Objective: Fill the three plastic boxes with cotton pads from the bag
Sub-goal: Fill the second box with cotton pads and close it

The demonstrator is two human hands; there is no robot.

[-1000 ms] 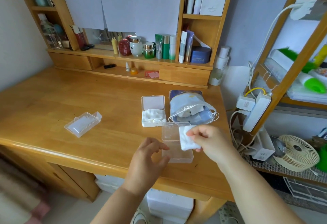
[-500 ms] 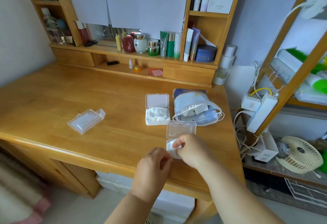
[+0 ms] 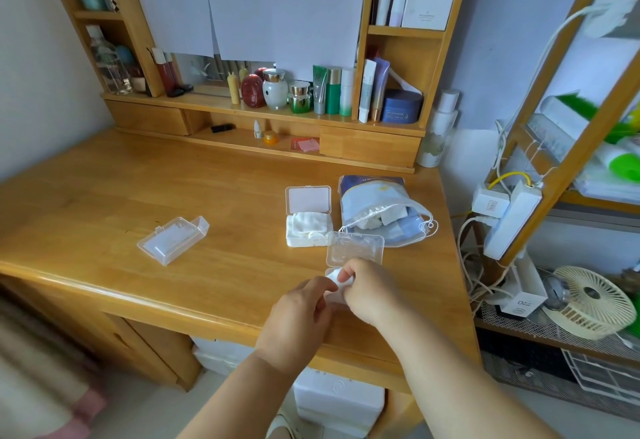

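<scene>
An open clear plastic box lies near the desk's front edge, its lid raised toward the back; my hands cover most of its base. My right hand pinches white cotton pads down into that base. My left hand grips the base's left side with curled fingers. Behind it, a second open box holds white pads. A third clear box lies closed at the left. The drawstring bag of pads lies open at the right.
The wooden desk has a back shelf crowded with cosmetic bottles and jars. To the right stand a wooden rack, a power strip with cables and a small fan.
My right hand has carried the cotton pads from above the box down into its base. My left hand has moved in to the base's left side.
</scene>
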